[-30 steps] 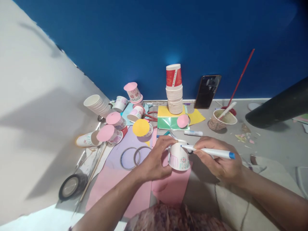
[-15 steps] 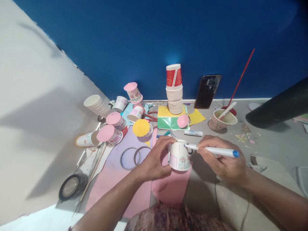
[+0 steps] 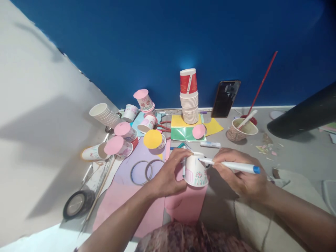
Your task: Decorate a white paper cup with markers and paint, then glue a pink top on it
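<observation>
A white paper cup (image 3: 194, 169) is upside down, rim toward me, with a pink shape, red flowers and green strokes drawn near its rim. My left hand (image 3: 168, 175) grips it from the left, thumb near the rim and fingers by the base. In my right hand (image 3: 243, 175) is a white marker (image 3: 233, 166) with a blue end. Its tip touches or nearly touches the upper side of the cup, beside a small blue mark. Pink paper (image 3: 187, 204) lies beneath the cup.
Decorated cups with pink paper discs (image 3: 114, 145) stand at the left, beside a stack of plain cups (image 3: 103, 113). Two grey rings (image 3: 139, 173) lie on purple paper. Behind are a tall cup stack (image 3: 190, 105), a phone (image 3: 226, 99) and a patterned cup holding sticks (image 3: 236, 134).
The marker tip has shifted slightly left across the cup's side, my right hand moving with it. My left hand keeps its hold. The whole view has shifted a little.
</observation>
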`<state>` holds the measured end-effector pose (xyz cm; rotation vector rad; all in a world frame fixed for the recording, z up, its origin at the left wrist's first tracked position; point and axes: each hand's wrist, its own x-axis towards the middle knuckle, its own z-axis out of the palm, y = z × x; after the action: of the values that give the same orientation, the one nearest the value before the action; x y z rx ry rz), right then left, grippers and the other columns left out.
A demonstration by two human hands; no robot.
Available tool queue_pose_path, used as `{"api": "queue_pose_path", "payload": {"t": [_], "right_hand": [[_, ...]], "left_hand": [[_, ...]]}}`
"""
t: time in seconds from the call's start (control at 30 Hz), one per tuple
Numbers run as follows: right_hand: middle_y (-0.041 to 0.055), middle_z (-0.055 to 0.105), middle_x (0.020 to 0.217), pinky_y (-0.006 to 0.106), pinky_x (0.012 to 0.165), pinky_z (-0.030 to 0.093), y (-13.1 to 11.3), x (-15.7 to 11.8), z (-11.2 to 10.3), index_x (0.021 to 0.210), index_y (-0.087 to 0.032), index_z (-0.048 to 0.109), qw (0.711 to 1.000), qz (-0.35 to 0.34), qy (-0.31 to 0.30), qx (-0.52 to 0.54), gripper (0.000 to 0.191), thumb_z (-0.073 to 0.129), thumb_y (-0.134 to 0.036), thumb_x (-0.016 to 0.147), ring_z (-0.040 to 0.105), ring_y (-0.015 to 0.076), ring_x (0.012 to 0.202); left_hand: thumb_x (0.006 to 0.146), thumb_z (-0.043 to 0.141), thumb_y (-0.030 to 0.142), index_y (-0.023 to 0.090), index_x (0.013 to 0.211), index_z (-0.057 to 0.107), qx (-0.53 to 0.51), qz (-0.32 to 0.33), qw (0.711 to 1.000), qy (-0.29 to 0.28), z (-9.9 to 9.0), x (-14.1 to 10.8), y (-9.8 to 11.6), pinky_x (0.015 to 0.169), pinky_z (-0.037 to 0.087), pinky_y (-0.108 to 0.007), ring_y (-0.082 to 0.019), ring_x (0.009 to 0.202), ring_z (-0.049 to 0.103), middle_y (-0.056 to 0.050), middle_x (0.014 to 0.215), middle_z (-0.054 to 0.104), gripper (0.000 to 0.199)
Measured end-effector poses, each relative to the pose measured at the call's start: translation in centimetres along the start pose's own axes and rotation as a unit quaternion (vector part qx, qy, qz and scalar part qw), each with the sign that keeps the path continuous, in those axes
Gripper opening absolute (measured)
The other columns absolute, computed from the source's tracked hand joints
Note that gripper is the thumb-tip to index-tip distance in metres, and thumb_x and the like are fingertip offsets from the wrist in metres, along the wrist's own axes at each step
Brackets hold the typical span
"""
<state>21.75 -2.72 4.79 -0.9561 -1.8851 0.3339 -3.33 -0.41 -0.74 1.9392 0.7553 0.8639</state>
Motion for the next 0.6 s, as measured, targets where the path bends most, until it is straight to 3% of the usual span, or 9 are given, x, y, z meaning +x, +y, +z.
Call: {"api": "queue_pose_path", "payload": {"t": [0.6], "right_hand": [[-0.0015, 0.074, 0.069, 0.026, 0.058, 0.056, -0.02, -0.07, -0.19, 0.087, -0.025, 0.066, 1.000, 0.002, 0.003, -0.004, 0.014, 0.063, -0.013, 0.093, 0.071, 0.0158, 0.059]], "left_hand": [[0.064, 0.069, -0.001, 0.031, 0.142, 0.053, 0.001, -0.008, 1.000, -0.005, 0.07, -0.08, 0.16, 0.117, 0.049, -0.052, -0.032, 0.136, 0.057, -0.010, 0.140, 0.058, 0.086]]}}
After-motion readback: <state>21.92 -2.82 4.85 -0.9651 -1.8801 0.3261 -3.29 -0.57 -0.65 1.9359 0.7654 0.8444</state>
